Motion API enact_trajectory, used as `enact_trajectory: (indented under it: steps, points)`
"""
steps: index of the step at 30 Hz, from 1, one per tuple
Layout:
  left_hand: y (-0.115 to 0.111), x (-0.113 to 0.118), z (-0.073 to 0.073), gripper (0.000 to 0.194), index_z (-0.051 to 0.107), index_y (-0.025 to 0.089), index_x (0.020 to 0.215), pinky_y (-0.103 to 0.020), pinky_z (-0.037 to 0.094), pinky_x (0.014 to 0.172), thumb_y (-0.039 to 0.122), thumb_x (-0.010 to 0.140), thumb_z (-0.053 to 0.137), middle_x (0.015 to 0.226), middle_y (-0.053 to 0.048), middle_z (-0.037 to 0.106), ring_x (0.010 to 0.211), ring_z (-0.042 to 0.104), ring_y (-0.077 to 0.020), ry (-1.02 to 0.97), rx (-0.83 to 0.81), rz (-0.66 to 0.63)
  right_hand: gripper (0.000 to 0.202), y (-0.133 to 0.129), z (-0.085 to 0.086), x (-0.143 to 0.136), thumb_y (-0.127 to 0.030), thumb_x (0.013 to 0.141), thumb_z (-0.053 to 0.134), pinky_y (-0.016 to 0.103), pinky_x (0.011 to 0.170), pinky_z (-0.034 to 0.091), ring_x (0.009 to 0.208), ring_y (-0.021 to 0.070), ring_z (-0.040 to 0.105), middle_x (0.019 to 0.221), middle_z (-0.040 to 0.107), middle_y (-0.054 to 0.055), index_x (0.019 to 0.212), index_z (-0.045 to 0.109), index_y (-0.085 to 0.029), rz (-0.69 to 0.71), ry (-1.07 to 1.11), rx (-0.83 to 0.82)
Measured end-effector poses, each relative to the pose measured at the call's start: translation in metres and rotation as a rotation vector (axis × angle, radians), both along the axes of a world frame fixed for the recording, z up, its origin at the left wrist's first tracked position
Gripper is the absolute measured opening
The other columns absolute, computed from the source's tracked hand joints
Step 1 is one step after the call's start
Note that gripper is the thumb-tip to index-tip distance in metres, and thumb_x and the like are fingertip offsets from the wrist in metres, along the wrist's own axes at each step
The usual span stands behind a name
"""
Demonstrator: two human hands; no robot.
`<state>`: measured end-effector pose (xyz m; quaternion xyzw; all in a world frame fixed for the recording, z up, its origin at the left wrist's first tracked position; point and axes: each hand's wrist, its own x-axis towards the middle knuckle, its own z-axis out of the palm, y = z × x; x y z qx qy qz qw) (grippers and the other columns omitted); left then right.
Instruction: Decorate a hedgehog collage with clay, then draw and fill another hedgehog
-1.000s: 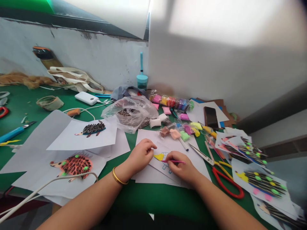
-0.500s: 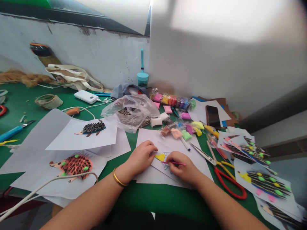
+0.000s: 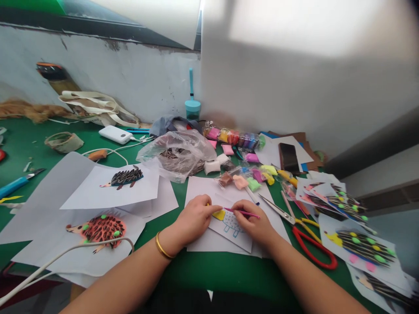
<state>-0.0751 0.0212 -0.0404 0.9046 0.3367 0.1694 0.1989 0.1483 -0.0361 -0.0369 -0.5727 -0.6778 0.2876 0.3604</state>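
A sheet of paper with a blue-outlined hedgehog drawing (image 3: 233, 223) lies before me, its pointed head covered in yellow clay (image 3: 218, 214). My left hand (image 3: 194, 220) rests on the sheet's left side, index finger stretched out above the yellow clay, other fingers partly curled. A small yellow bit shows by its fingers; whether they grip it is unclear. My right hand (image 3: 251, 220) is closed around a thin pink clay tool (image 3: 247, 213), its tip at the upper edge of the yellow clay, near my left fingertip. Larger white paper (image 3: 204, 242) lies underneath.
Scissors (image 3: 301, 231) lie right of my right hand, near finished hedgehog pictures (image 3: 360, 244). Several clay packets (image 3: 240, 182) and a plastic bag of seeds (image 3: 178, 155) sit behind. At left are more hedgehog pictures (image 3: 101, 229), a white cable (image 3: 70, 250) and a utility knife (image 3: 16, 187).
My right hand has moved slightly right and up, uncovering more of the drawing; the tool's tip is now at the clay's upper edge. My left index finger has stretched toward it.
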Motion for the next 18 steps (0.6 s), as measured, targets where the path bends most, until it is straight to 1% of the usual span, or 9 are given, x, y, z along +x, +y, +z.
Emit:
enact_trajectory:
  steps: [3,7,10,13,18]
  points:
    - [-0.0023,0.0024,0.0020,0.048,0.067,0.032,0.120,-0.036,0.047,0.085,0.006,0.083,0.050,0.098,-0.006,0.056,0.090,0.054,-0.0201,0.069,0.026,-0.009,0.012,0.0013,-0.0011,0.0004,-0.021,0.086,0.053,0.030,0.074,0.047,0.081,0.0183,0.061,0.087,0.067,0.003,0.089,0.065,-0.022,-0.016,-0.006,0.002]
    - [-0.0032,0.0037,0.0007,0.046,0.067,0.033,0.118,-0.038,0.047,0.085,0.008,0.084,0.049,0.099,-0.006,0.056,0.090,0.054,-0.0208,0.097,0.030,-0.006,0.012,0.0027,-0.0013,-0.0001,-0.020,0.085,0.053,0.029,0.073,0.047,0.080,0.0178,0.061,0.085,0.067,0.002,0.087,0.065,-0.022,-0.009,-0.006,-0.023]
    - [-0.0027,0.0026,-0.0015,0.047,0.065,0.027,0.120,-0.038,0.047,0.089,0.005,0.082,0.049,0.103,-0.008,0.057,0.095,0.055,-0.0215,0.049,0.024,0.016,0.012,0.0036,-0.0018,-0.0004,-0.019,0.084,0.053,0.029,0.072,0.047,0.078,0.0174,0.060,0.084,0.066,0.001,0.086,0.064,-0.022,-0.008,-0.017,-0.022]
    - [-0.0008,0.0014,-0.0025,0.039,0.064,0.021,0.116,-0.038,0.048,0.092,0.006,0.084,0.047,0.103,-0.009,0.059,0.098,0.057,-0.0215,-0.024,-0.014,0.048,0.013,0.0043,-0.0032,-0.0005,-0.017,0.082,0.052,0.029,0.071,0.047,0.076,0.0171,0.060,0.081,0.066,0.001,0.085,0.063,-0.022,0.006,-0.046,-0.025]
    - [0.0060,-0.0011,-0.0044,0.034,0.062,0.019,0.114,-0.037,0.049,0.096,0.007,0.088,0.044,0.108,-0.008,0.061,0.104,0.058,-0.0200,-0.166,-0.076,0.107,0.014,0.0048,-0.0051,-0.0002,-0.016,0.081,0.051,0.030,0.072,0.047,0.077,0.0173,0.060,0.082,0.066,0.001,0.085,0.063,-0.022,0.030,-0.085,-0.017]
